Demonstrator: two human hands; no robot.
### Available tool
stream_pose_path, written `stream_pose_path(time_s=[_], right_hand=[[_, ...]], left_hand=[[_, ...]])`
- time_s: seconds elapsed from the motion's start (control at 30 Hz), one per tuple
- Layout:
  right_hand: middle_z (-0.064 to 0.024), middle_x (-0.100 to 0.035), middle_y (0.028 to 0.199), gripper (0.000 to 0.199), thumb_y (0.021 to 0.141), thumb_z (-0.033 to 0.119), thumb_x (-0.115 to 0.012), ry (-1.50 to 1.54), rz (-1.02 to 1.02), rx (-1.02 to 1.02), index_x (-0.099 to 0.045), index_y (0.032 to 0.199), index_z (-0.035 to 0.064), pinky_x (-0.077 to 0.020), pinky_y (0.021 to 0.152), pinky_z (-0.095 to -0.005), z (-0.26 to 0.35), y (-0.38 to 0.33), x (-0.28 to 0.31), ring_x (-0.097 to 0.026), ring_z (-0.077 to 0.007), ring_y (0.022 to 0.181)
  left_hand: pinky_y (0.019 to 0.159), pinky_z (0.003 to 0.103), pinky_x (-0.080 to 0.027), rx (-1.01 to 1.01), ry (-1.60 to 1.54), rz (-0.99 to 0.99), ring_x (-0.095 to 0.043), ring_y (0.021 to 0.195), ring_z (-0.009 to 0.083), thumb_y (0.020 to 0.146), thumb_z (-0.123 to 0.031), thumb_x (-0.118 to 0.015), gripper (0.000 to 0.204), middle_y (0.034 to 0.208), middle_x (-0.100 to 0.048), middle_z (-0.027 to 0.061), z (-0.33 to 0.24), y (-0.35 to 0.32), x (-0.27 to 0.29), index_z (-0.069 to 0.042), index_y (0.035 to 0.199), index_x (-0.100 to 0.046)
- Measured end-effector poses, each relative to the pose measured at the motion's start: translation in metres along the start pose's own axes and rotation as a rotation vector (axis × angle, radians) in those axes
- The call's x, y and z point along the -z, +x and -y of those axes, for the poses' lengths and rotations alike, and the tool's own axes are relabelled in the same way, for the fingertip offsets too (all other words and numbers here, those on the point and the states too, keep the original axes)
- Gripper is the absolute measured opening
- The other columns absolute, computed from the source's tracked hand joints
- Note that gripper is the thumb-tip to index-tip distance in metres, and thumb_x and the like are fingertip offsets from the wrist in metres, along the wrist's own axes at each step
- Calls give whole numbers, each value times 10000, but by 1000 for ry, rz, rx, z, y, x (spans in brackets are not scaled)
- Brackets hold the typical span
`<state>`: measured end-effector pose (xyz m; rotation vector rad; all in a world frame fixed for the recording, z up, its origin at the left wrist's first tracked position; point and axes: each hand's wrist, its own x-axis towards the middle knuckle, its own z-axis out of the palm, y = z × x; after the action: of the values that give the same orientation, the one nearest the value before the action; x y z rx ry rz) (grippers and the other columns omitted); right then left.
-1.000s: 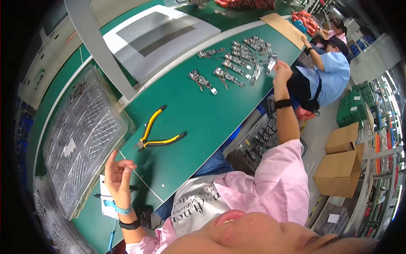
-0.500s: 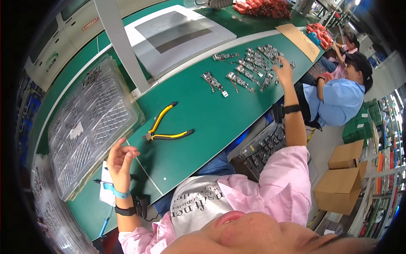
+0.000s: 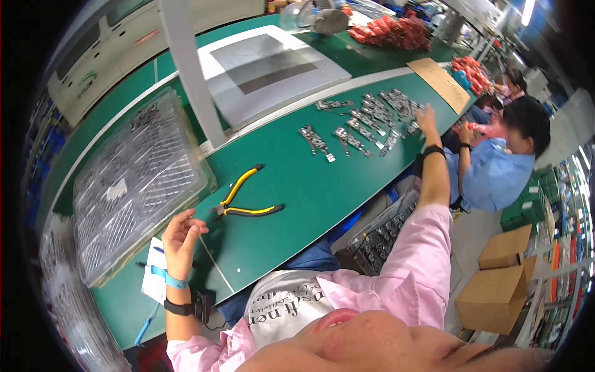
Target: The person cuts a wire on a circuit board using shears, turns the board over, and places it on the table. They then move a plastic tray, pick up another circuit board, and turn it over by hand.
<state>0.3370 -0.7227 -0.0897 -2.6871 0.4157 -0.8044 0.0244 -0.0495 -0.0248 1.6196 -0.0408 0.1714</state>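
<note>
A long green surface [image 3: 310, 192] with a pale edge runs diagonally past the person. Toward its left end lies a stack of clear, compartmented plastic trays [image 3: 139, 189], and toward its far right end a flat tan cardboard sheet [image 3: 441, 84]. Just short of that sheet, small grey circuit-board assemblies [image 3: 375, 111] lie grouped on the surface. The right hand [image 3: 427, 122] is over the group's right edge; its fingers are bent, and I cannot tell whether its grip has hold of anything. The left hand [image 3: 181, 240] has a loose, half-curled grip with nothing in it, near the head of the yellow-and-black pliers [image 3: 251, 212], which lie with handles spread. One board assembly [image 3: 317, 142] lies nearest the pliers.
</note>
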Motion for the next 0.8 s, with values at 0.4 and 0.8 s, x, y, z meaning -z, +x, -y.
stream_pose_path(time_s=[0.4, 0.8], right_hand=[[-135, -599, 919, 283, 823, 155, -526, 1113, 959, 718, -535, 1026, -42, -455, 756, -281, 355, -214, 149, -590, -173, 819], [-55, -563, 630, 131, 832, 80, -487, 1142, 1429, 547, -580, 804, -9, -432, 483, -209, 406, -296, 25, -531, -92, 517]], left_hand=[[657, 231, -458, -290, 307, -121, -578, 737, 131, 797, -41, -541, 160, 787, -600, 85, -71, 39, 49, 52, 927, -546], [675, 422, -456, -17, 1791, -70, -552, 809, 382, 682, -64, -483, 163, 839, -586, 209, -12, 278, 137, 8, 782, -589]])
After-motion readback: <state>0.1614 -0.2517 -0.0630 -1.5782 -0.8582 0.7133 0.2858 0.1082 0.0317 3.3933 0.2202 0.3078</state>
